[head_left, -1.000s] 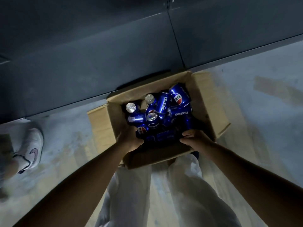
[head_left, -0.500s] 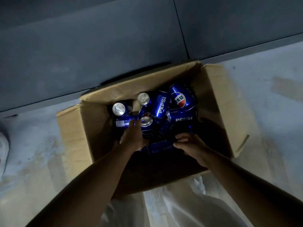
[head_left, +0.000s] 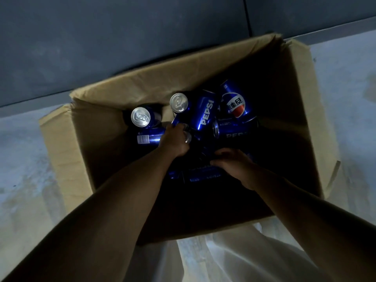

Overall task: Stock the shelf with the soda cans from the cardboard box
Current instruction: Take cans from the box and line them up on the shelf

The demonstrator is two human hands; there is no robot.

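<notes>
Blue soda cans (head_left: pixel 205 115) lie jumbled (two upright) in the open cardboard box (head_left: pixel 97 139) on the floor (head_left: pixel 24 159). The left hand (head_left: pixel 176 140) curls its fingers round one can; the right hand (head_left: pixel 232 161) rests on another nearer, its grip unclear.

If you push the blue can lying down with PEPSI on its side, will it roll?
Probably: the blue PEPSI can lies on its round side, though neighbouring cans may stop it. Its glossy metal looks slippery, and the shut tops nearby suggest it is full and heavy.

Open box (head_left: pixel 97 127) on floor (head_left: pixel 26 159), left hand (head_left: pixel 176 140) gripping a can (head_left: pixel 188 137), right hand (head_left: pixel 234 162) on cans (head_left: pixel 203 176) beneath its fingers (head_left: pixel 220 154), upright cans (head_left: pixel 140 117) beyond.
</notes>
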